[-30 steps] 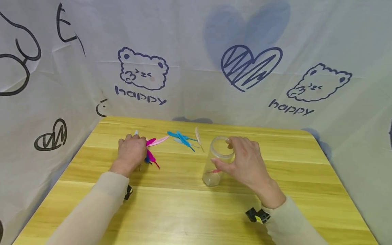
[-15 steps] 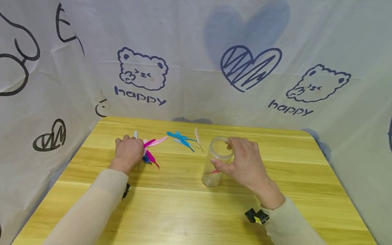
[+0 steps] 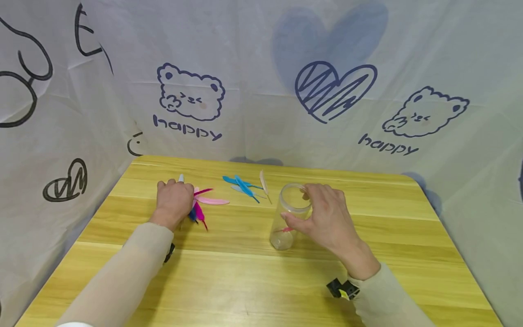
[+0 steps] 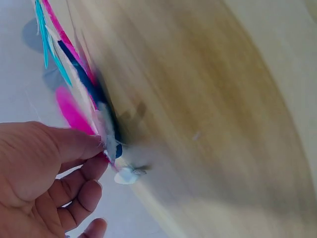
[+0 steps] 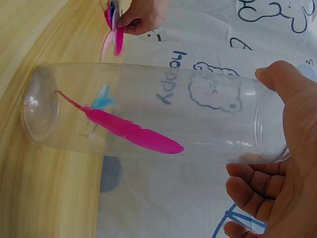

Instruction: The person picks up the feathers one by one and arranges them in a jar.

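Note:
My left hand (image 3: 173,202) is over the feather pile at the table's left. Its thumb and forefinger pinch a magenta feather (image 4: 74,111), blurred in the left wrist view. Around the fingers lie a pink feather (image 3: 214,200), another magenta feather (image 3: 199,212) and a dark blue feather (image 3: 192,214); part of the pile is hidden by the hand. With the thumb and fingers about its neck, my right hand (image 3: 327,218) holds a clear plastic jar (image 3: 279,213) upright on the table. Inside the jar leans one magenta feather (image 5: 133,131), quill end down.
Several blue feathers (image 3: 244,185) lie crossed at the table's back middle, with a cream feather (image 3: 263,181) to their right. White cloth (image 3: 261,113) with drawings hangs behind and beside the wooden table (image 3: 229,281).
The pink feather has swung lower and flatter, and a magenta feather at my left fingers has tilted upward. My left hand shifted slightly left, then back. The right hand and jar stay put.

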Motion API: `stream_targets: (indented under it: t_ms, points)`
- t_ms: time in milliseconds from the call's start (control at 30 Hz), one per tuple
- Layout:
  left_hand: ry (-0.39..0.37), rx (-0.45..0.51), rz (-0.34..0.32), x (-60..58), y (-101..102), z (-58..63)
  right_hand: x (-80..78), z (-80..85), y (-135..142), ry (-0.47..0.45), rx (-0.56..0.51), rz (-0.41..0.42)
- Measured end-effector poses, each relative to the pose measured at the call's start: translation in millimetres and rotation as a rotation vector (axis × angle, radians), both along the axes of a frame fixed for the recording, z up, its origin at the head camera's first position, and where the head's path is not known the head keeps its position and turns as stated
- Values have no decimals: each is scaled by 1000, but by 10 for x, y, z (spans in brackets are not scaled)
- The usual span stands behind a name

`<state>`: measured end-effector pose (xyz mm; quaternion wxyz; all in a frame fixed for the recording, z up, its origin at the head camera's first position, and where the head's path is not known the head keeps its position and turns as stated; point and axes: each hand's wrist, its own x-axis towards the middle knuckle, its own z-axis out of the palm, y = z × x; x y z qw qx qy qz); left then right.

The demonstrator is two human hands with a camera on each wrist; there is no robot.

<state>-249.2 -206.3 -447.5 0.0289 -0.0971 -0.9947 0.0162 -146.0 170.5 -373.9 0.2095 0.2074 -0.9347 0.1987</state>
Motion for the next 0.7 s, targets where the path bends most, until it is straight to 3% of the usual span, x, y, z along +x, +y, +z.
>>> stream_targets:
  t_ms: [333, 700]
  points:
    - [59, -43, -62, -19, 147, 91, 2, 5, -11, 6, 5, 8]
    - [239, -18, -255, -38, 244, 50, -3, 5, -22, 3, 6, 9]
